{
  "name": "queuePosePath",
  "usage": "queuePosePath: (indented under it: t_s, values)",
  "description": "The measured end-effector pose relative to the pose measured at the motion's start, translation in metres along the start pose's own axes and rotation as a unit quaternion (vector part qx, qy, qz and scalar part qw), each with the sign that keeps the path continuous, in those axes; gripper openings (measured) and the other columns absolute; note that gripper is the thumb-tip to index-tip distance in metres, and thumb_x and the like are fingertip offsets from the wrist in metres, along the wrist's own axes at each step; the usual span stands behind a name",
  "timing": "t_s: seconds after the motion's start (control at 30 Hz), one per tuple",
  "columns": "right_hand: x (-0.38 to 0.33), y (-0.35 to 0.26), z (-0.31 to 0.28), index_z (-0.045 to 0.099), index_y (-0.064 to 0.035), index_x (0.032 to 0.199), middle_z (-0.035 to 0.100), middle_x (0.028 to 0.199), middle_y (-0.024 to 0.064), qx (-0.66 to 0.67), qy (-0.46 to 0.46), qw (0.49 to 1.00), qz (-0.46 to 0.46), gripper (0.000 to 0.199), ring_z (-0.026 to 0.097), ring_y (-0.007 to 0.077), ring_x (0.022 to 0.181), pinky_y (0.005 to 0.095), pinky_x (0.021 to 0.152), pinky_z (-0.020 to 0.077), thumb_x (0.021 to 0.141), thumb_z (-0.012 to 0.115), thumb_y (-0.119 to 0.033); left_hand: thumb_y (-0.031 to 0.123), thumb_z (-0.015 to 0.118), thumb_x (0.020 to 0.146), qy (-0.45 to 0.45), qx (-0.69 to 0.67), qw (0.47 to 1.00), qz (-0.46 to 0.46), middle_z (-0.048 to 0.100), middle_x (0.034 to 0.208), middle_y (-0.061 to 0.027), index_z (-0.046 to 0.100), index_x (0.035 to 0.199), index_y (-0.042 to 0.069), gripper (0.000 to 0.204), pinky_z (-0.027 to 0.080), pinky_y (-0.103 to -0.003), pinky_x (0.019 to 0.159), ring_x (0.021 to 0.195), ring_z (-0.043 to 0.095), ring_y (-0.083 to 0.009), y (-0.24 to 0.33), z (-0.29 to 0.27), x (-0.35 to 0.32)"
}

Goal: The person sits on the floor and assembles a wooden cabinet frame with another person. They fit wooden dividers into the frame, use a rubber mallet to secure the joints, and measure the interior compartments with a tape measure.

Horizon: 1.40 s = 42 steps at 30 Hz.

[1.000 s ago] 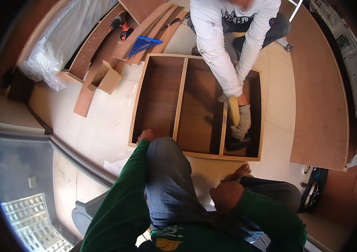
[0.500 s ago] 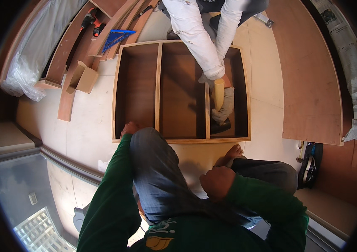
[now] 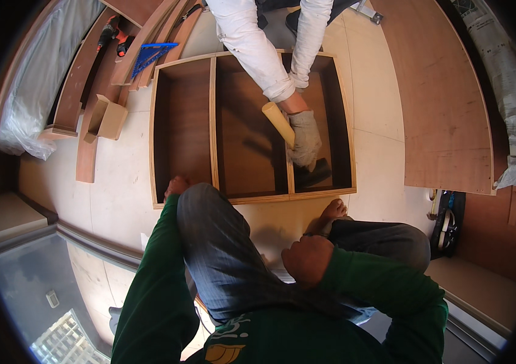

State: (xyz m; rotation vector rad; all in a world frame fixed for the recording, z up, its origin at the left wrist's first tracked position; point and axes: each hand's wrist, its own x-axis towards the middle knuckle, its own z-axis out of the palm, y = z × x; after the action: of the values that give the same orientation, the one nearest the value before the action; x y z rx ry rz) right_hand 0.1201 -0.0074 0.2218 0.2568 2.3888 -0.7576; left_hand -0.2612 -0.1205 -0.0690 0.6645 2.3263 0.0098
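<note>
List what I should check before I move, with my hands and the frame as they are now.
1. Left hand on the frame: ok, it rests on the near left corner. How firm the grip is, cannot tell.
2. Right hand free: ok, it is fisted by the knee with nothing seen in it.
3. Co-worker's glove clear of the frame: not ok, it is inside the right compartment, holding a wooden handle.
4. What is on the end of that handle: cannot tell, there is only a dark shape under the glove.
5. Bare foot clear of the frame: cannot tell, it lies close to the near rail.
</note>
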Motion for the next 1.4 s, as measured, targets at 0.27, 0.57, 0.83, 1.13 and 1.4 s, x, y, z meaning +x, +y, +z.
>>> queuePosePath:
  t_s: [0.27,0.57,0.83,1.13,1.4]
  values:
    - [0.003,-0.003,0.003,0.066,-0.0035,0.085,0.068,0.078,0.0156,-0.021,0.011,1.000,0.004,0.025,0.069,0.0307,0.074,0.0414,0.061,0.0546,0.066,0.072,-0.019,0.038,0.067,0.081,0.022,0.015,0.998,0.064,0.071,0.101,-0.0186,0.075,0.103,0.015,0.033,0.055,-0.047,0.088,0.097,0.069,-0.0372,-0.018,0.007,0.011]
    - [0.002,-0.005,0.000,0.065,-0.0035,0.085,0.068,0.080,0.0158,-0.021,0.000,1.000,0.002,0.026,0.069,0.0312,0.076,0.0420,0.062,0.0550,0.066,0.074,-0.019,0.040,0.068,0.079,0.018,-0.003,0.999,0.032,0.072,0.102,-0.0172,0.076,0.100,0.015,0.034,0.055,-0.047,0.088,0.098,0.069,-0.0373,-0.015,0.000,0.004]
    - [0.002,-0.004,0.005,0.065,-0.0022,0.085,0.068,0.080,0.0150,-0.025,0.017,0.999,0.031,0.024,0.068,0.0302,0.078,0.0406,0.061,0.0561,0.068,0.071,-0.017,0.039,0.066,0.082,0.049,0.013,0.997,0.066,0.071,0.103,-0.0200,0.074,0.102,0.013,0.034,0.055,-0.050,0.088,0.097,0.068,-0.0386,0.009,-0.005,-0.016]
    - [0.001,-0.001,-0.011,0.068,0.0013,0.081,0.067,0.078,0.0188,-0.060,0.129,0.989,0.035,0.030,0.067,0.0304,0.085,0.0415,0.065,0.0569,0.081,0.066,-0.029,0.031,0.062,0.087,0.165,-0.073,0.976,0.123,0.072,0.094,-0.0174,0.072,0.100,0.009,0.027,0.057,-0.045,0.075,0.088,0.071,-0.0329,-0.004,-0.006,-0.026]
    - [-0.062,0.010,-0.125,0.050,0.0101,0.115,0.064,0.076,0.0232,0.011,0.225,0.971,0.079,0.056,0.067,0.0369,0.076,0.0451,0.066,0.0538,0.084,0.069,-0.033,0.011,0.054,0.095,0.194,-0.595,0.765,0.153,0.064,0.093,-0.0008,0.062,0.115,0.008,0.023,0.049,-0.024,0.068,0.072,0.056,-0.0080,0.064,-0.086,-0.078]
